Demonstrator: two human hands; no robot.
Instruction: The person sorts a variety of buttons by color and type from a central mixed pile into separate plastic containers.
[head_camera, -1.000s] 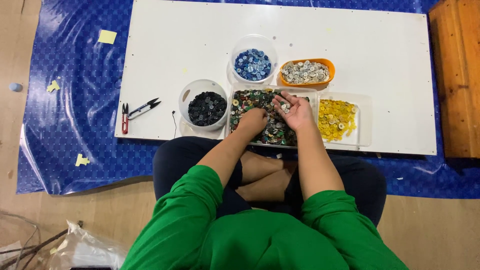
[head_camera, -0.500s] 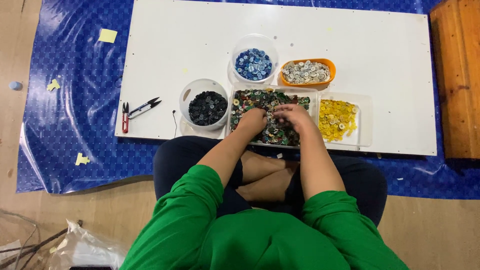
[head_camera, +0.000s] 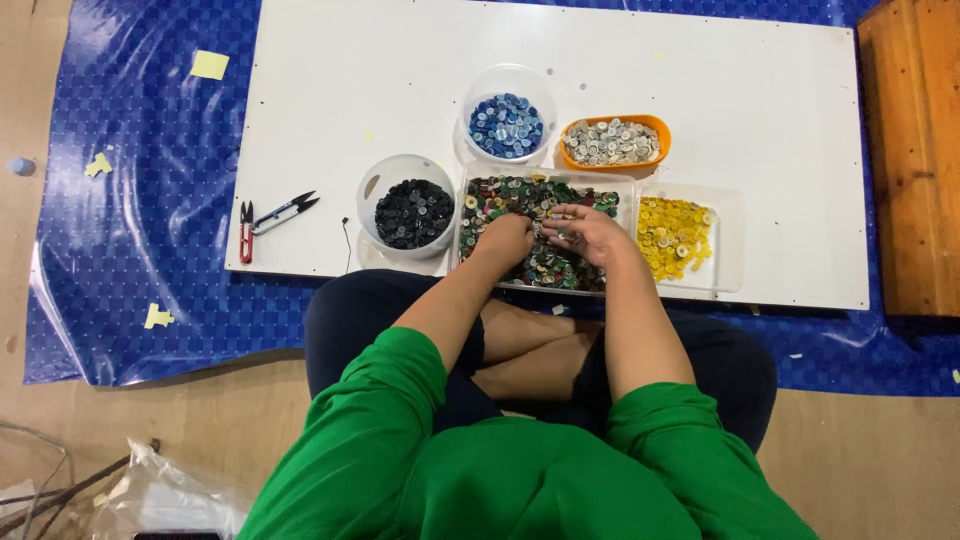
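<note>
both hands rest in the clear tray of mixed buttons (head_camera: 500, 195) at the white board's (head_camera: 700, 80) near edge, its long axis running along that edge. left hand (head_camera: 505, 240) curled, right hand (head_camera: 590, 230) half open, fingers on buttons; any hold cannot be told.

Blue tarp (head_camera: 150, 230) on wood floor (head_camera: 100, 430) (wooden furniture (head_camera: 915, 150) at rt).

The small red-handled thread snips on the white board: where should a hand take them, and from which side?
Probably by the red handles, coming from the board's left edge. The thread snips lie flat, dark blades pointing right toward the round clear tub of black buttons, so the handle end is the blunt one and has bare white board around it.
</note>
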